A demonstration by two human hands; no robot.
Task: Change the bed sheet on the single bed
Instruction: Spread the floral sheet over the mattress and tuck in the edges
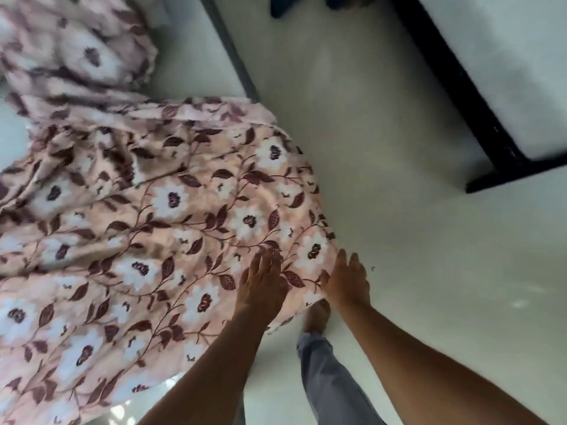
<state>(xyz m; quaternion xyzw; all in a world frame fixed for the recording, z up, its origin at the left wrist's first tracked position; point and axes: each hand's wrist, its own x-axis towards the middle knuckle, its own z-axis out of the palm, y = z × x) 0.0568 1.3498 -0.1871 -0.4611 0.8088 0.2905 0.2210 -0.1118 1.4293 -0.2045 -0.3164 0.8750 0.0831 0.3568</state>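
A pink bed sheet [159, 216] with white flowers and dark red leaves lies spread and rumpled across the left half of the view, its far part bunched at the top left. My left hand [260, 286] rests flat on the sheet near its right corner, fingers straight and spread. My right hand [348, 280] is at the sheet's right edge with fingers straight; its thumb side touches the cloth. Whether the thumb is under the edge is hidden.
Pale glossy floor [399, 240] fills the middle and right. A black bed frame [454, 87] with a white mattress [506, 56] stands at the upper right. A grey bar [233, 56] runs along the top centre. My bare foot [317, 317] and grey trouser leg [328, 378] are below my hands.
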